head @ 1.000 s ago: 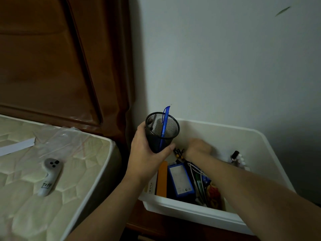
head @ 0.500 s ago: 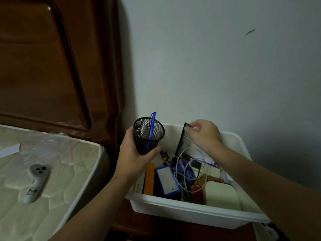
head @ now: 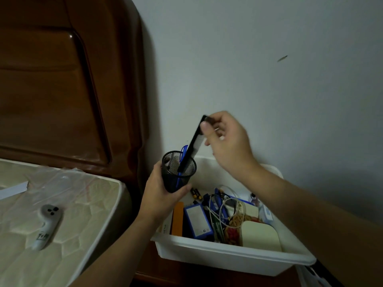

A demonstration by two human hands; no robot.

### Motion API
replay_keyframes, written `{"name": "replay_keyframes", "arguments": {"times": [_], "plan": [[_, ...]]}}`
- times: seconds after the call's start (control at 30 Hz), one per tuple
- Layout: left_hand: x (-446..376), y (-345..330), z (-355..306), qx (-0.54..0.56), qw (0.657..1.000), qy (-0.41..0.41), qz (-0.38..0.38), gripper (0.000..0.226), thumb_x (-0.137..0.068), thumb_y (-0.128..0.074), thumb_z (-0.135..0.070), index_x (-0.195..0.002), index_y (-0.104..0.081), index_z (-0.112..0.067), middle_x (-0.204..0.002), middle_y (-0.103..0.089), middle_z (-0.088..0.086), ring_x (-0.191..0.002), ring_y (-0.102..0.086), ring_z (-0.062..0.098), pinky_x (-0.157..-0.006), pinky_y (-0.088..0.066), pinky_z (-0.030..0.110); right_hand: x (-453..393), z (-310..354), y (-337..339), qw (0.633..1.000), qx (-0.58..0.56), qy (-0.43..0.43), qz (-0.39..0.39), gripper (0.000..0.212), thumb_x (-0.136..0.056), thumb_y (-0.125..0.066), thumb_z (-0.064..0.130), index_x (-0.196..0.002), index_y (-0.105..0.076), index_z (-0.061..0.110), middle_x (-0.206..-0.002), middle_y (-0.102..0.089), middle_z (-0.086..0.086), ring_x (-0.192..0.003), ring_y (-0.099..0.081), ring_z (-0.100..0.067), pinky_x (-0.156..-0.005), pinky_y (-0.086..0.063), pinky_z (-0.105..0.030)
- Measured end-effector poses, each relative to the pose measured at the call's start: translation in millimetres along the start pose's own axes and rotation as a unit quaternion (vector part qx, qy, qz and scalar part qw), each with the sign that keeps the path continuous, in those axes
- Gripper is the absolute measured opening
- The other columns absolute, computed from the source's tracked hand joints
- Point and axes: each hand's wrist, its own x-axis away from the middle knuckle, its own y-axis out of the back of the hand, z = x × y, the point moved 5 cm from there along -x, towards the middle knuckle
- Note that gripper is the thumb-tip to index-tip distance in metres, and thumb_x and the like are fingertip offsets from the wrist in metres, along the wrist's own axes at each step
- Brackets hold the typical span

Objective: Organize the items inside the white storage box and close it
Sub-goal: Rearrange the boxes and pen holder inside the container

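The white storage box point(head: 230, 254) stands open against the wall, full of loose items: a blue packet point(head: 198, 221), an orange book spine point(head: 178, 218), white cables point(head: 219, 212), batteries point(head: 195, 193) and a cream case point(head: 260, 236). My left hand point(head: 159, 195) grips a black mesh pen cup point(head: 179, 170) above the box's left corner; a blue pen stands in it. My right hand point(head: 226, 141) pinches the top of a black comb point(head: 191, 145), whose lower end is inside the cup.
A mattress point(head: 72, 214) lies to the left, bearing a white remote-like device point(head: 46, 226) and clear plastic wrap. A dark wooden headboard point(head: 72, 90) rises behind it. The box rests on a wooden stand beside the plain wall.
My right hand has lifted the black comb out of the box, carried it up and left, and its lower end now sits in the pen cup held by my left hand.
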Motion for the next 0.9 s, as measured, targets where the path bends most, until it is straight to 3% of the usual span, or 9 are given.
{"name": "replay_keyframes", "arguments": {"times": [0.1, 0.17, 0.27, 0.4, 0.5, 0.57, 0.7, 0.83, 0.9], "plan": [[0.9, 0.2, 0.6, 0.004, 1.000, 0.000, 0.005, 0.085, -0.073, -0.091, -0.046, -0.144, -0.044, -0.044, -0.138, -0.058, -0.025, -0.131, -0.054, -0.002, -0.108, -0.053, 0.038, 8.4, -17.4, -21.1, 0.992, 0.093, -0.012, 0.085, 0.005, -0.097, -0.068, 0.043, -0.096, -0.069, 0.038, -0.087, -0.074, 0.021, -0.077, -0.069, 0.001, -0.069, -0.052, -0.016], [1.7, 0.8, 1.1, 0.004, 1.000, -0.004, 0.002, 0.084, -0.075, -0.091, -0.043, -0.144, -0.044, -0.043, -0.138, -0.059, -0.026, -0.129, -0.054, -0.005, -0.106, -0.052, 0.035, 9.0, -30.9, -13.2, 0.992, 0.100, -0.045, 0.068, 0.014, -0.100, -0.062, 0.049, -0.102, -0.070, 0.037, -0.093, -0.074, 0.017, -0.080, -0.070, -0.001, -0.073, -0.057, -0.023], [2.1, -1.3, -1.2, -0.010, 1.000, -0.018, 0.010, 0.080, -0.075, -0.091, -0.046, -0.140, -0.045, -0.044, -0.134, -0.060, -0.029, -0.125, -0.055, -0.010, -0.101, -0.051, 0.023, 12.0, -62.7, 14.8, 0.983, 0.111, -0.143, 0.027, 0.014, -0.104, -0.056, 0.038, -0.103, -0.068, 0.032, -0.090, -0.075, 0.011, -0.080, -0.070, -0.007, -0.078, -0.059, -0.035], [1.7, -4.4, -1.8, -0.013, 0.999, -0.020, 0.028, 0.077, -0.071, -0.089, -0.054, -0.135, -0.046, -0.045, -0.130, -0.063, -0.029, -0.121, -0.058, -0.010, -0.095, -0.050, 0.020, 47.1, -125.3, 38.5, 0.896, 0.306, -0.286, 0.151, 0.017, -0.101, -0.057, 0.031, -0.095, -0.071, 0.025, -0.097, -0.076, 0.002, -0.087, -0.072, -0.022, -0.085, -0.061, -0.044], [0.5, -1.7, 4.2, 0.010, 1.000, -0.008, 0.018, 0.081, -0.068, -0.091, -0.052, -0.134, -0.047, -0.040, -0.128, -0.064, -0.027, -0.121, -0.059, -0.007, -0.098, -0.050, 0.025, 79.9, -165.4, 47.3, 0.834, 0.373, -0.353, 0.202, 0.017, -0.096, -0.062, 0.017, -0.105, -0.073, 0.026, -0.115, -0.072, -0.002, -0.104, -0.068, -0.025, -0.093, -0.058, -0.037], [0.3, -1.1, 7.3, 0.012, 1.000, -0.005, 0.016, 0.080, -0.069, -0.093, -0.048, -0.135, -0.048, -0.040, -0.129, -0.063, -0.027, -0.121, -0.058, -0.007, -0.099, -0.049, 0.025, 93.3, -184.9, 49.5, 0.808, 0.413, -0.362, 0.215, 0.029, -0.095, -0.063, 0.011, -0.121, -0.070, 0.022, -0.126, -0.068, -0.006, -0.114, -0.065, -0.028, -0.098, -0.056, -0.037], [-0.3, -3.2, 8.4, -0.023, 0.999, -0.010, 0.022, 0.079, -0.071, -0.093, -0.047, -0.133, -0.044, -0.046, -0.128, -0.059, -0.034, -0.119, -0.056, -0.014, -0.090, -0.046, 0.016, 104.6, -210.0, 50.6, 0.773, 0.487, -0.326, 0.244, 0.037, -0.092, -0.059, 0.004, -0.126, -0.068, 0.016, -0.127, -0.068, -0.012, -0.117, -0.064, -0.033, -0.097, -0.057, -0.041], [0.0, -5.4, 6.2, -0.048, 0.998, -0.022, 0.036, 0.078, -0.072, -0.091, -0.050, -0.132, -0.041, -0.050, -0.128, -0.059, -0.036, -0.118, -0.057, -0.015, -0.087, -0.045, 0.014, 108.9, -229.6, 47.8, 0.761, 0.496, -0.313, 0.277, 0.021, -0.098, -0.056, 0.021, -0.114, -0.069, 0.018, -0.120, -0.069, -0.012, -0.113, -0.062, -0.033, -0.094, -0.056, -0.038], [-0.4, -6.6, 5.2, -0.059, 0.997, -0.028, 0.040, 0.077, -0.073, -0.090, -0.051, -0.131, -0.040, -0.050, -0.128, -0.058, -0.038, -0.117, -0.057, -0.015, -0.086, -0.045, 0.012, 110.0, -239.7, 44.1, 0.759, 0.486, -0.317, 0.295, 0.024, -0.102, -0.054, 0.027, -0.116, -0.070, 0.015, -0.120, -0.068, -0.011, -0.112, -0.064, -0.032, -0.092, -0.055, -0.034]]}}
